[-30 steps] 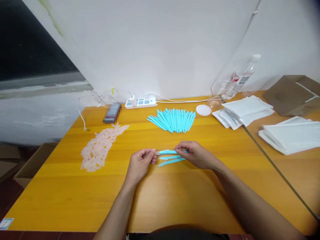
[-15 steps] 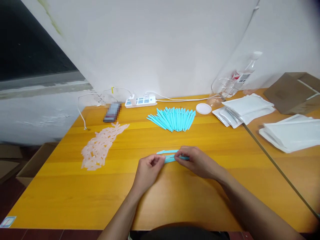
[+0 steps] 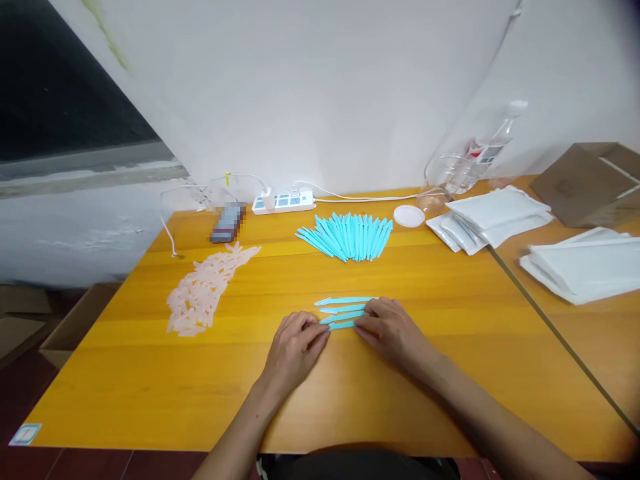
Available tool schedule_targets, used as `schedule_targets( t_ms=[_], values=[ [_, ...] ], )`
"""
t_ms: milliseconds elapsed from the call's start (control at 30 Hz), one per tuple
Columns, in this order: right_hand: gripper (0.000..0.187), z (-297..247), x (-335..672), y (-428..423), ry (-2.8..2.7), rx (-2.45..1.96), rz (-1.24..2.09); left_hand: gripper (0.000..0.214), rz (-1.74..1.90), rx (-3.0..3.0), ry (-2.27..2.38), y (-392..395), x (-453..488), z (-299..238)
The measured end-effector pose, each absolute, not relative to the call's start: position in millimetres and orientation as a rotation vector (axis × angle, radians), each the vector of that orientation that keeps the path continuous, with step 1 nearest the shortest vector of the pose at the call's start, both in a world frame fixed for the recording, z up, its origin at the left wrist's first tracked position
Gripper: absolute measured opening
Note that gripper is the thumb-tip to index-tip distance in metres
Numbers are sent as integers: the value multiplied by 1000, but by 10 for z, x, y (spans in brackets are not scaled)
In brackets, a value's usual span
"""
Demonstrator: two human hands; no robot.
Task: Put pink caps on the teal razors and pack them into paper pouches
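Observation:
Several slim turquoise eyebrow razors (image 3: 346,309) lie spread side by side on the table in front of me, roughly parallel. My left hand (image 3: 299,343) has its fingers curled together, thumb and fingertips at the left end of the nearest razor (image 3: 343,325). Over the right ends of the row rests my right hand (image 3: 387,327), its fingers closed on the nearest razor and covering the others' ends. Farther back, a fanned pile of the same turquoise razors (image 3: 350,238) lies on the table. Pale pink small strips (image 3: 203,290) are heaped at the left.
Along the wall are a phone (image 3: 228,223), a white power strip (image 3: 283,202) with cables, a round white lid (image 3: 409,216) and a plastic bottle (image 3: 493,153). White packets (image 3: 500,213) and a cardboard box (image 3: 590,183) occupy the right. Another carton (image 3: 83,320) stands left of the table.
The razors that were bunched between my hands are now spread apart in a row. My right hand has shifted slightly over their right ends; the left stays at their left ends.

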State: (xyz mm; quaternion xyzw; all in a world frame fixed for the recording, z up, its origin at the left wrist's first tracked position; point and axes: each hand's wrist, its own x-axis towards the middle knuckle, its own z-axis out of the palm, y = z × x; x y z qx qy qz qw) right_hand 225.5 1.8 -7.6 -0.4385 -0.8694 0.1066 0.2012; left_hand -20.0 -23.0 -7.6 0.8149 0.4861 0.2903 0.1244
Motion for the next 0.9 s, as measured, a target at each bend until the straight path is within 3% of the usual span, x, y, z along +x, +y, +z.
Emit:
schedule_targets(
  t_ms=[233,400,600,900],
  values=[
    [23,35,2204,328,-2348,-1353,301,15,919,2293,1447,-173,-297,17],
    [32,298,1857,1064,-2277,-1676,312,22,951,2150,1844,-68,-903,138],
    [30,250,1394,1582,-2379,-1761,357,34,604,1908,2439,-112,-1812,238],
    [30,252,1326,1679,-2216,-1837,425,38,217,1686,2480,-302,-2098,223]
  ],
)
